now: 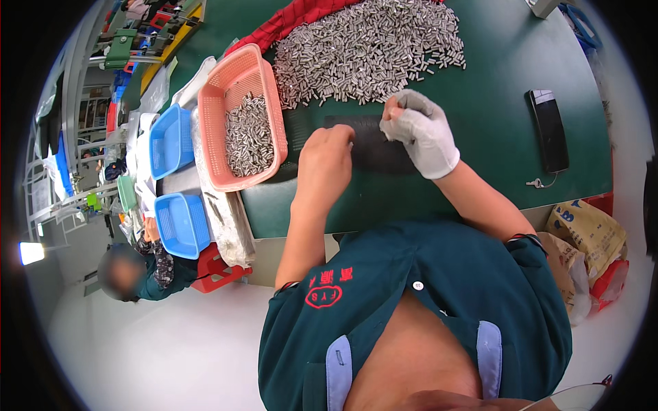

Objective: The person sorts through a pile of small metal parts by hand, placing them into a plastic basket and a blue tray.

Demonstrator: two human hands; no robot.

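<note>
A large heap of small metal pins point(370, 51) lies at the far side of the green table. My bare left hand point(325, 163) is closed in a pinch beside the pink basket; whatever its fingertips hold is too small to make out. My right hand point(426, 137) wears a white glove that leaves some fingertips bare. Its fingers are bent together just in front of the heap, and their contents cannot be made out. Between and below the hands lies a dark mat point(377, 149). More metal pins point(249, 135) fill part of the pink basket point(211, 127), left of my left hand.
Two blue baskets point(159, 147) point(164, 229) stand left of the pink one. A red cloth point(291, 26) borders the heap. On the right lie a black phone point(550, 130) and a key point(534, 183). Sacks point(582, 236) stand below the table's right edge. Another person point(164, 264) sits at left.
</note>
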